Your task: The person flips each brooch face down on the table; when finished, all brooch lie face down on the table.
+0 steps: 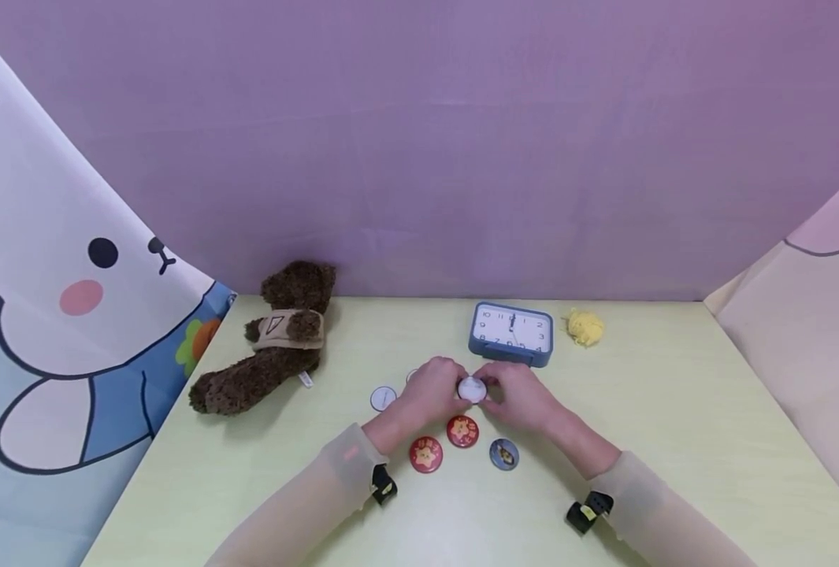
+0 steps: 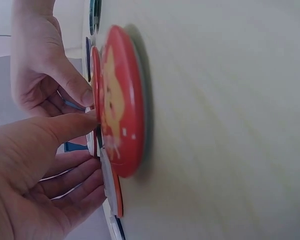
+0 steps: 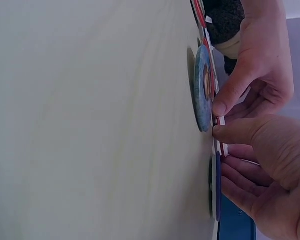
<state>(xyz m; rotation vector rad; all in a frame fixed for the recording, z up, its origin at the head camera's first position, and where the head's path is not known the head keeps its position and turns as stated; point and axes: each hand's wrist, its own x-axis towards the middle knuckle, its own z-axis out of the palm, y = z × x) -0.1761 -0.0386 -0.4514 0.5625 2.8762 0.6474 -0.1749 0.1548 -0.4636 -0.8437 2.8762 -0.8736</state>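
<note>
Both hands meet over the table, pinching one round button badge [image 1: 472,389], white side up. My left hand [image 1: 433,387] holds its left edge between thumb and fingers; my right hand [image 1: 515,393] has the right edge the same way. Nearer to me lie two red badges with yellow stars, one red badge [image 1: 462,431] just below the held one and another red badge [image 1: 426,454] to its left. A blue badge [image 1: 504,454] with a small picture sits below the right hand. Beside the left hand is a white badge [image 1: 383,398]; a further one is mostly hidden behind that hand.
Behind the hands stands a blue clock [image 1: 511,335], with a yellow yarn ball [image 1: 585,327] to its right. A brown plush toy [image 1: 277,346] lies at the table's left side. A purple cloth [image 1: 419,157] hangs along the back edge.
</note>
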